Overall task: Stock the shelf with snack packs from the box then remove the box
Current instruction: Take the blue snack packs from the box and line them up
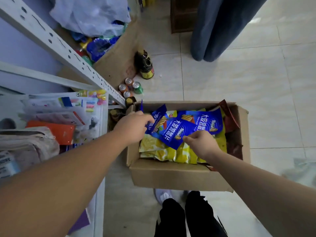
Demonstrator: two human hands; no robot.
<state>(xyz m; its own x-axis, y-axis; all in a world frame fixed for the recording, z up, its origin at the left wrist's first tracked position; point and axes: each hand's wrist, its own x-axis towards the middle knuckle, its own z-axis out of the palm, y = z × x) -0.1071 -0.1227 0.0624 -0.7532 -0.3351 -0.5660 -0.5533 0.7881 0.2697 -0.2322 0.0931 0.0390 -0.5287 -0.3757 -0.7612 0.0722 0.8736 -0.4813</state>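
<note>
Blue foil snack packs with white lettering are lying on top inside an open brown cardboard box, which is sitting on the pale tiled floor just beside the white perforated metal shelf. Yellow snack packs are filling the box's near side under the blue ones, and dark red snack packs are standing along its right wall. The left hand is reaching in at the box's left edge, its fingers curling round the leftmost blue pack, which is tilting upward. The right hand is pinching the lower corner of the middle blue pack between thumb and fingers. A flat orange packet and clear stationery bags are lying on the shelf. Beyond the box, four drink cans and a dark brown bottle are standing on the floor near a second cardboard box holding a white plastic bag.
</note>
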